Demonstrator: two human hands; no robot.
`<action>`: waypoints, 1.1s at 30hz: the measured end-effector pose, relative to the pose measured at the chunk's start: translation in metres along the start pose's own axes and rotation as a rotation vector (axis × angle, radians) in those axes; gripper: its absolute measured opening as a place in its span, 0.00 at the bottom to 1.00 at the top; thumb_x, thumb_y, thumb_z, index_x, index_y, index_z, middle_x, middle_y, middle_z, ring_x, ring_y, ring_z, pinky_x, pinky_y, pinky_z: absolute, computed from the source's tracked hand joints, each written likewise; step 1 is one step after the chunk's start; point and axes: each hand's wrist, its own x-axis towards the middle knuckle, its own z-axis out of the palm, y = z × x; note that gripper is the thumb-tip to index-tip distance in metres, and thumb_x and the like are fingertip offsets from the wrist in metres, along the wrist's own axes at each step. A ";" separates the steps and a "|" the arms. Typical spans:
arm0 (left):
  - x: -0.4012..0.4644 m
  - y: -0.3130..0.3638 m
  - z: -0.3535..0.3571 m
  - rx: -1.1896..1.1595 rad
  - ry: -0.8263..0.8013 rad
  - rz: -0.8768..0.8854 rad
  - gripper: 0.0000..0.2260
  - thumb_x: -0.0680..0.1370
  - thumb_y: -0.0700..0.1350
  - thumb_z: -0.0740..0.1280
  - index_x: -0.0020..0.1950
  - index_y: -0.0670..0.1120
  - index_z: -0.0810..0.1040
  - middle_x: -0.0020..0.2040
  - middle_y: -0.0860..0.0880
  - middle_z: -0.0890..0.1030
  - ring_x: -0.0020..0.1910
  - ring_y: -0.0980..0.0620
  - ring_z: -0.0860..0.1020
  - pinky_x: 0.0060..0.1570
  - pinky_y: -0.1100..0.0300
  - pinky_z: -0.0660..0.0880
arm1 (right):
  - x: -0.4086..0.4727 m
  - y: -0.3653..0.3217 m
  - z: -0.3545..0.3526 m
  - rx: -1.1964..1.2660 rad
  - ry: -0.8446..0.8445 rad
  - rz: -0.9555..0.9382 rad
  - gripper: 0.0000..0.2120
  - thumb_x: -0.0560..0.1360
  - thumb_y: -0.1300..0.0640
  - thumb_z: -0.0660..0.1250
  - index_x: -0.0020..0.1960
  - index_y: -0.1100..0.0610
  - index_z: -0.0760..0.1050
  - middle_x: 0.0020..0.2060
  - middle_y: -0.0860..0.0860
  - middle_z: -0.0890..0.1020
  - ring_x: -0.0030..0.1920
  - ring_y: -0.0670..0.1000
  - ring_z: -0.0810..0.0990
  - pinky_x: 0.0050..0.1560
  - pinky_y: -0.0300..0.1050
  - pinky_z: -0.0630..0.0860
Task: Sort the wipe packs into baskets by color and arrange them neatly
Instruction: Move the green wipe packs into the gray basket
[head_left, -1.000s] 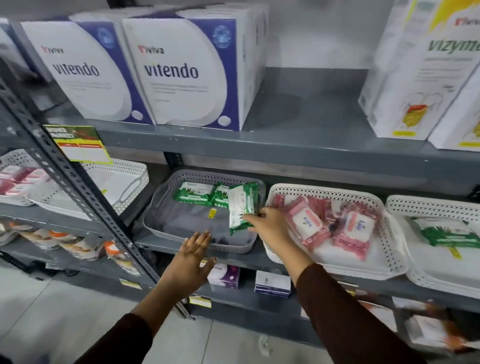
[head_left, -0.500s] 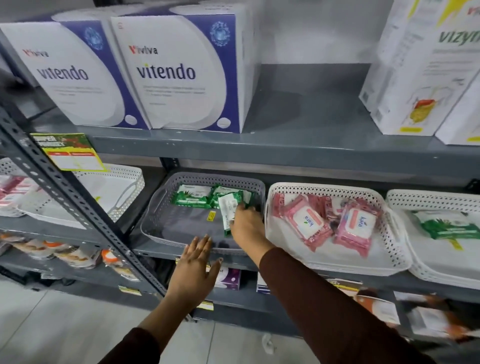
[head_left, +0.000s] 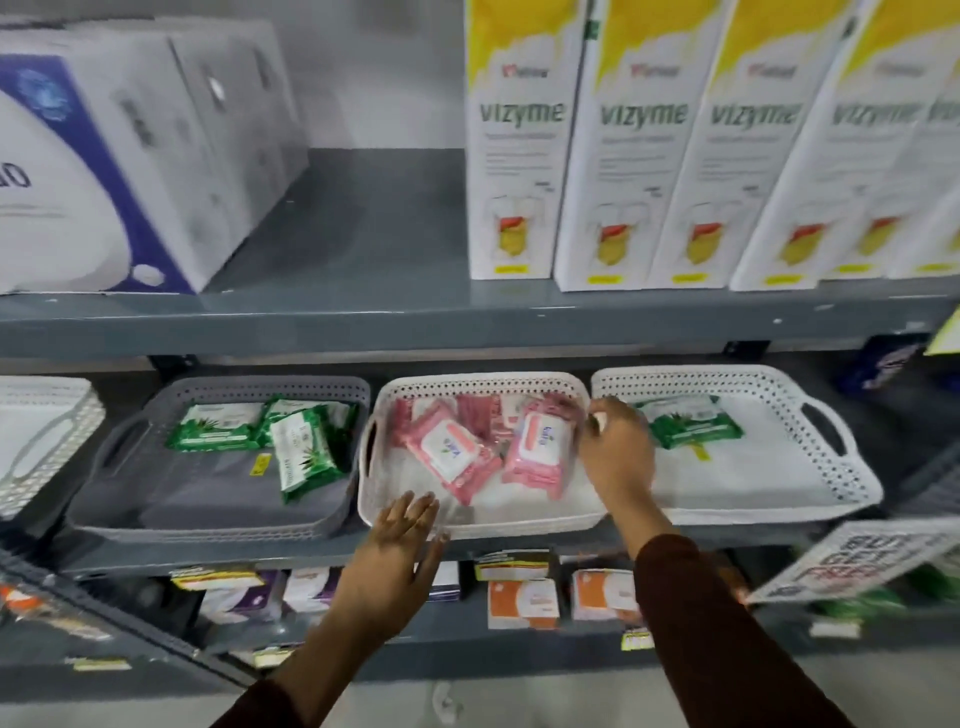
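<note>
Green pack (head_left: 693, 422) lies just right of your right hand (head_left: 615, 451), long axis across the white basket (head_left: 810, 499); fingers loosely spread, empty; left hand (head_left: 392, 564) flat, farther

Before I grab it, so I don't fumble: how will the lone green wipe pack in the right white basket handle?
The green wipe pack looks like a soft film pouch, so probably squashy, not stiff. Its glossy wrap may be slightly slippery. Lying flat in the white basket, it should slide, not roll.

Green packs (head_left: 260, 431) in grey basket (head_left: 218, 514); pink packs (head_left: 483, 447) in white basket (head_left: 467, 525).
</note>
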 end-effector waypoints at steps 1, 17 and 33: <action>0.002 0.004 0.005 0.010 0.003 0.008 0.29 0.82 0.59 0.46 0.66 0.41 0.76 0.65 0.44 0.77 0.68 0.42 0.72 0.69 0.50 0.65 | 0.012 0.022 -0.009 -0.078 -0.014 0.024 0.08 0.71 0.61 0.69 0.50 0.56 0.80 0.46 0.57 0.84 0.46 0.59 0.82 0.44 0.49 0.79; 0.000 0.028 0.030 -0.055 0.281 -0.087 0.19 0.78 0.50 0.60 0.60 0.41 0.81 0.60 0.44 0.81 0.64 0.44 0.75 0.68 0.49 0.67 | 0.071 0.121 -0.034 -0.567 -0.563 0.171 0.34 0.73 0.55 0.69 0.76 0.49 0.59 0.73 0.58 0.64 0.71 0.63 0.66 0.62 0.58 0.72; 0.004 0.035 0.025 -0.095 0.274 -0.112 0.23 0.80 0.57 0.55 0.62 0.43 0.79 0.62 0.47 0.80 0.67 0.48 0.72 0.69 0.50 0.65 | 0.121 0.151 -0.054 -0.632 -0.609 0.045 0.29 0.73 0.63 0.63 0.73 0.51 0.66 0.62 0.60 0.72 0.62 0.64 0.73 0.60 0.57 0.75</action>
